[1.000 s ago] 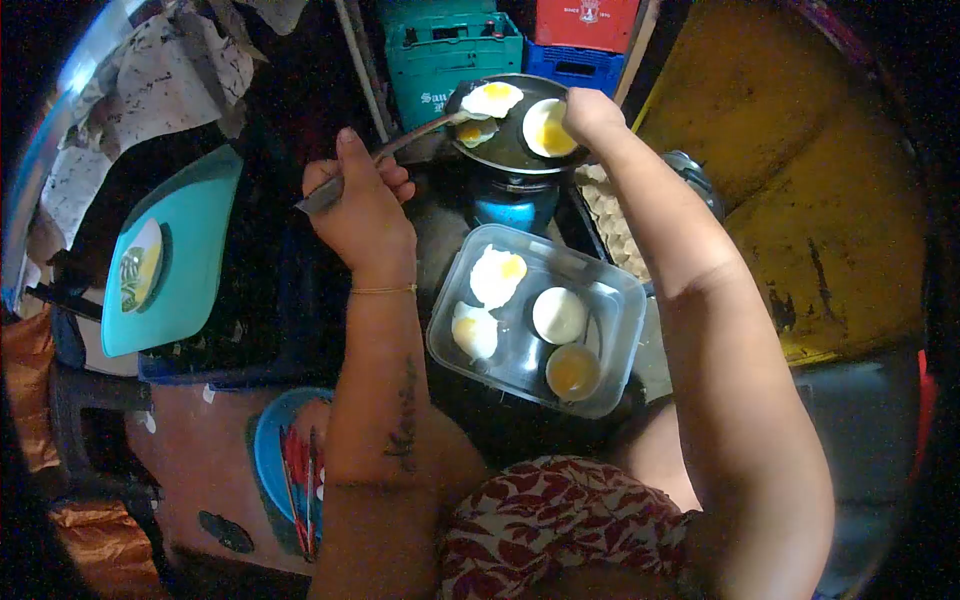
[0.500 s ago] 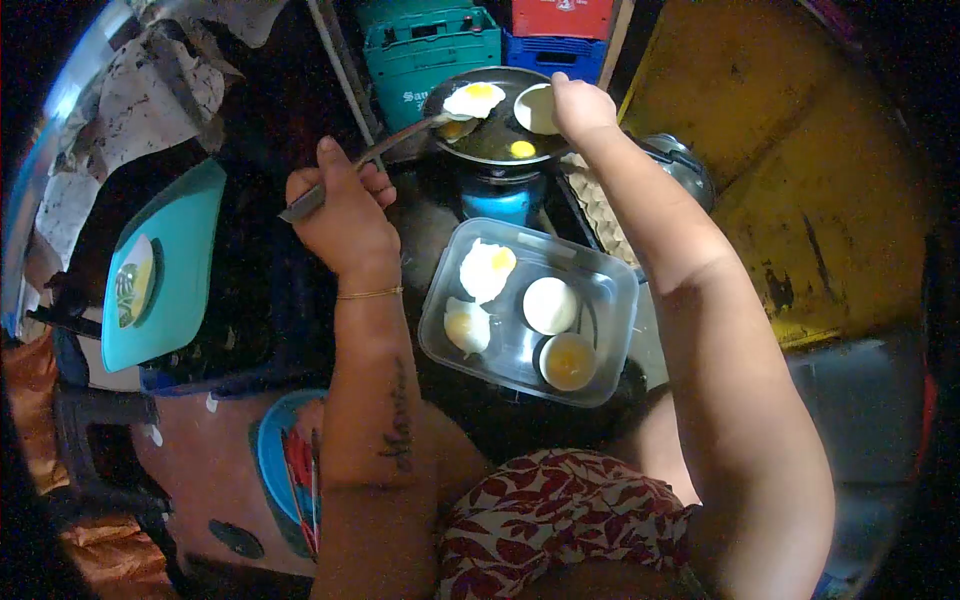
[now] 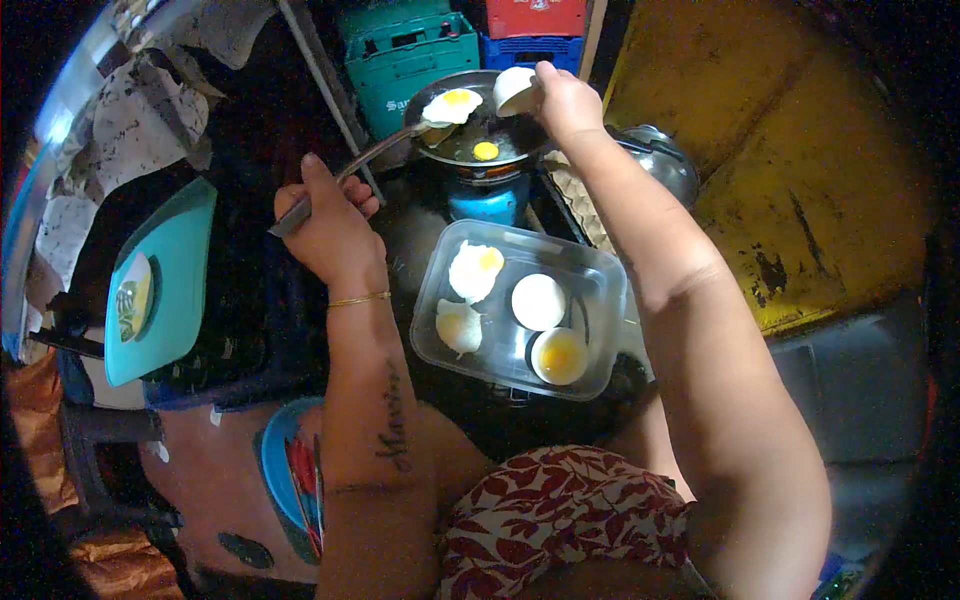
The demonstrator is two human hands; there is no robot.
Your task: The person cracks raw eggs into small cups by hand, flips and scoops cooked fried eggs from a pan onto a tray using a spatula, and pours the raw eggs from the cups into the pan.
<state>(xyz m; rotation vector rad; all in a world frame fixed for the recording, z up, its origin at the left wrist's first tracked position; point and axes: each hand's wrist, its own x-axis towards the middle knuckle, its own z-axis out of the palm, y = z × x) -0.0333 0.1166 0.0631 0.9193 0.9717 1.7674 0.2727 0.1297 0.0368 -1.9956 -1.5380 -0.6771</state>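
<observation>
My left hand (image 3: 335,225) is closed around the handle of a metal turner (image 3: 380,147). The turner's far end reaches into a black frying pan (image 3: 462,160), at the edge of a fried egg (image 3: 452,108) with a yellow yolk. My right hand (image 3: 570,105) grips a small white bowl (image 3: 514,92), tipped over the pan's right side. A separate yolk (image 3: 485,151) lies near the pan's front. Closer to me, a clear plastic container (image 3: 425,330) holds two fried eggs (image 3: 475,272), a round white bowl (image 3: 539,302), and another bowl (image 3: 560,357) with raw egg inside.
Under the pan is a burner with a blue body (image 3: 488,203). An egg tray (image 3: 578,200) and a silver pot (image 3: 668,170) stand right of it. Behind are green (image 3: 415,65) and red (image 3: 535,17) crates. At left are a teal tray (image 3: 170,310) and blue basin (image 3: 280,460).
The white bowl in my right hand has tilted further, now showing its outer side, and lifted slightly. My left hand stays on the turner beside the fried egg. The view has shifted slightly.
</observation>
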